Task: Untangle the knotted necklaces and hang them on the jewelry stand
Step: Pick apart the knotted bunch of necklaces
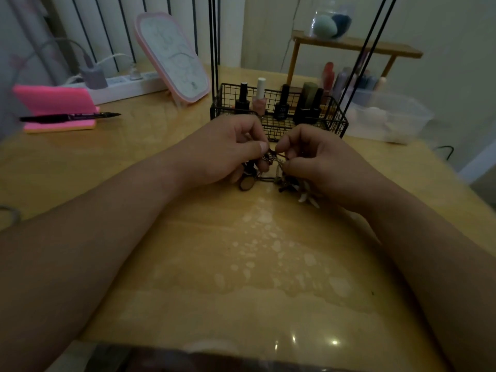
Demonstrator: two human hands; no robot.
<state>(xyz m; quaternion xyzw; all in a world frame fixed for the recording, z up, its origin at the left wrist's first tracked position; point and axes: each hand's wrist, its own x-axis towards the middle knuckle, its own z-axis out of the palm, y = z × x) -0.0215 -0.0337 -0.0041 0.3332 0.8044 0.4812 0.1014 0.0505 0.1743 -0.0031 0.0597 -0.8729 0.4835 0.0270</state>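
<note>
From my feed, both hands meet over the middle of the table [241, 264], just near of a wire basket [332, 122]; the left hand [228, 149] has its fingers curled, the thumb [261, 146] pressed to a fingertip, pinching a bit of chain; the right hand [316, 162] mirrors it, its fingertips [281, 146] pinching the same knot from the right, the other fingers curled under. The necklaces [271, 159] sit bunched between the two hands, partly lifted, with the loose parts trailing on the table below; a dark oval pendant [247, 185] lies under the left hand, and pale pointed charms [306, 197] stick out beneath the right. The picture is dim, so I cannot tell how many strands there are.

Polish bottles [260, 98] stand upright in the basket; thin black rods [214, 49] rise from its left and right sides, possibly the stand's uprights. Far left, a pink-framed mirror [171, 57] leans back beside a power strip [126, 84]; a pen [69, 117] lies on a pink pad [53, 103] at the left edge. Far right, a clear tub [389, 116] sits just beside the basket, below a small wooden shelf [357, 47].
</note>
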